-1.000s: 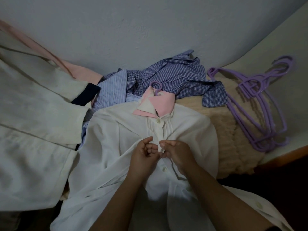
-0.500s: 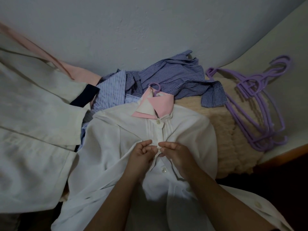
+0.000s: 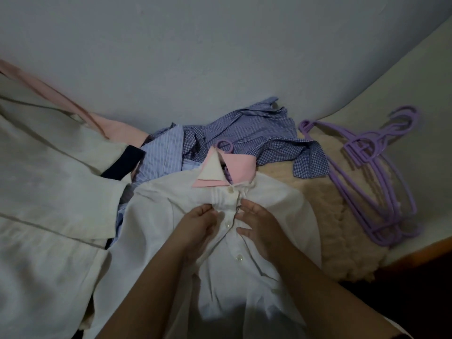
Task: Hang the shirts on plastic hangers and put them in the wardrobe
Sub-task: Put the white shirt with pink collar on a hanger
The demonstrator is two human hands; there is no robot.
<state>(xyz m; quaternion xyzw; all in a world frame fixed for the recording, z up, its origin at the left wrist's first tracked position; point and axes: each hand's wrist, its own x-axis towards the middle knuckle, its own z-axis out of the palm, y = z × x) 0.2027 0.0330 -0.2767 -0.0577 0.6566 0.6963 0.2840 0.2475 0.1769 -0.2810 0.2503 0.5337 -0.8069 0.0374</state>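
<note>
Both hands rest on the white shirt [image 3: 276, 216] (pink collar, purple hanger [image 3: 223, 146] inside). The left hand [image 3: 195, 226] pinches the placket; the right hand [image 3: 259, 223] lies spread, fingers relaxed.

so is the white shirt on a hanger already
Yes: a purple hanger hook pokes out of the pink collar of the white shirt.

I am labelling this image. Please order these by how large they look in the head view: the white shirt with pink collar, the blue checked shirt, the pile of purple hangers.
1. White shirt with pink collar, clearly largest, though nearest the camera.
2. Blue checked shirt and pile of purple hangers look alike; I would not rank them.
</note>
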